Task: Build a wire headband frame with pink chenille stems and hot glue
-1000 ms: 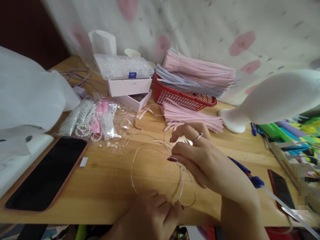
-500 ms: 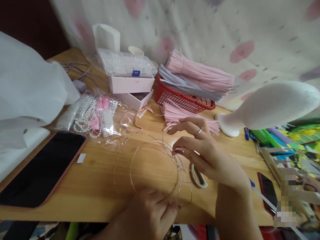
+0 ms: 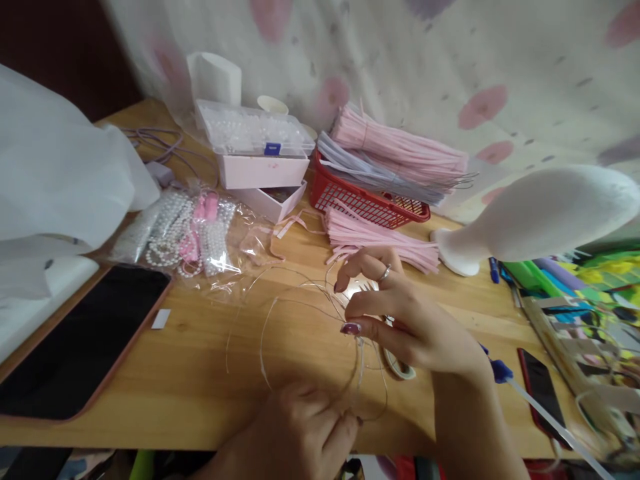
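Note:
Thin metallic wire runs in loose loops between my two hands, above the wooden table. At the bottom, my left hand is closed on the lower part of the loops, its fingertips partly hidden. My right hand, with a ring on one finger, pinches the wire between thumb and forefinger at the upper right of the loop. Its other fingers are bent. Under the right hand, scissors lie on the table, mostly covered.
Behind the hands are pink pipe cleaners, a red basket and a clear bead box. Bagged pearl strings and a tablet lie left. A white foam head and a phone are on the right.
My right hand has moved slightly down and its fingers have curled in closer along the wire. My left hand keeps nearly the same place at the bottom of the loop.

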Tool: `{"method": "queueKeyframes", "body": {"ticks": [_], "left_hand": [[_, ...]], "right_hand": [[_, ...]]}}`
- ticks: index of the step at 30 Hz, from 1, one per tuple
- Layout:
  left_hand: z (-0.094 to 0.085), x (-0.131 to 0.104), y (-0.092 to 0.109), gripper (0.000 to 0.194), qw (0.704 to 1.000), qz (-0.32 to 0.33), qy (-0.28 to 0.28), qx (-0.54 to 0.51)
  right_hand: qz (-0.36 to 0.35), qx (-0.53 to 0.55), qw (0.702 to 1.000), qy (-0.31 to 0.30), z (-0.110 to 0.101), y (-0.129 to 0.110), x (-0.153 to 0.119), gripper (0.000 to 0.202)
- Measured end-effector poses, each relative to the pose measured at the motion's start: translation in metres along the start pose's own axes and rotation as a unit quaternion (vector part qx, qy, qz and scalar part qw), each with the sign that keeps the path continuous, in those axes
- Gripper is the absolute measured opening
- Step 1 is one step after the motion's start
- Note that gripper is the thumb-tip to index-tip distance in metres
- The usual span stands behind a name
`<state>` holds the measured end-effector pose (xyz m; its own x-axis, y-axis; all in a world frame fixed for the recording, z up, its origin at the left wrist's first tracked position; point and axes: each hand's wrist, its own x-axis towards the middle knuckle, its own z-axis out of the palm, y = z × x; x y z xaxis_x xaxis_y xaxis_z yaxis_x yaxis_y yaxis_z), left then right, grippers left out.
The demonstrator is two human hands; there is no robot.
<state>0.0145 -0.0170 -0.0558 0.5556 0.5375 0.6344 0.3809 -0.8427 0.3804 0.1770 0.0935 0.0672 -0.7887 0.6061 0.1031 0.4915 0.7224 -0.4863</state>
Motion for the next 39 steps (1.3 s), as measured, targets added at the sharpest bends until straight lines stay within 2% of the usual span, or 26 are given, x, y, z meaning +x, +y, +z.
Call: {"method": "queueKeyframes", "body": {"ticks": [4,8,12,15,17,19,21,23,24,26,28,31,34,36,39], "left_hand": [[0.000,-0.001,0.003,0.031,0.999,-0.015,0.015,-0.025],[-0.001,-0.001,0.003,0.031,1.000,-0.013,0.000,-0.028],[-0.003,-0.001,0.002,0.026,1.000,-0.009,0.007,-0.009],[-0.001,-0.001,0.001,0.023,1.000,-0.011,0.020,-0.006],[0.000,0.000,0.000,0.024,0.998,-0.035,0.044,-0.023],[-0.001,0.002,-0.003,0.024,0.992,-0.076,0.087,-0.049],[-0.006,0.005,-0.006,0.021,0.982,-0.115,0.129,-0.072],[-0.015,0.011,-0.008,0.018,0.975,-0.137,0.153,-0.087],[-0.020,0.014,-0.009,0.015,0.972,-0.140,0.164,-0.092],[-0.029,0.022,-0.008,0.012,0.967,-0.144,0.187,-0.099],[-0.037,0.029,-0.006,0.011,0.957,-0.168,0.205,-0.120],[-0.043,0.036,0.003,0.015,0.927,-0.243,0.219,-0.183],[-0.044,0.038,0.018,0.017,0.899,-0.293,0.237,-0.224],[-0.044,0.037,0.030,0.018,0.895,-0.297,0.235,-0.235],[-0.041,0.032,0.051,0.018,0.896,-0.293,0.226,-0.245]], "right_hand": [[-0.030,0.067,0.997,-0.029,-0.001,0.009,0.004,0.021],[-0.024,0.106,0.992,-0.062,-0.002,0.012,0.009,0.027],[-0.016,0.132,0.989,-0.065,0.001,0.012,0.014,0.034],[0.023,0.130,0.991,-0.022,0.006,0.009,0.014,0.036],[0.075,0.077,0.991,0.076,0.010,0.004,0.009,0.033],[0.120,0.000,0.968,0.221,0.016,-0.002,-0.003,0.026],[0.162,-0.023,0.917,0.363,0.025,-0.008,-0.023,0.021],[0.230,0.032,0.860,0.455,0.042,-0.014,-0.047,0.018],[0.267,0.069,0.834,0.478,0.052,-0.017,-0.060,0.018],[0.313,0.116,0.797,0.504,0.074,-0.024,-0.081,0.019],[0.322,0.124,0.781,0.521,0.094,-0.033,-0.095,0.018],[0.303,0.149,0.790,0.511,0.112,-0.051,-0.101,0.023],[0.259,0.249,0.791,0.495,0.119,-0.071,-0.099,0.029],[0.222,0.340,0.765,0.500,0.122,-0.082,-0.097,0.033],[0.184,0.468,0.704,0.502,0.126,-0.094,-0.094,0.036]]}}
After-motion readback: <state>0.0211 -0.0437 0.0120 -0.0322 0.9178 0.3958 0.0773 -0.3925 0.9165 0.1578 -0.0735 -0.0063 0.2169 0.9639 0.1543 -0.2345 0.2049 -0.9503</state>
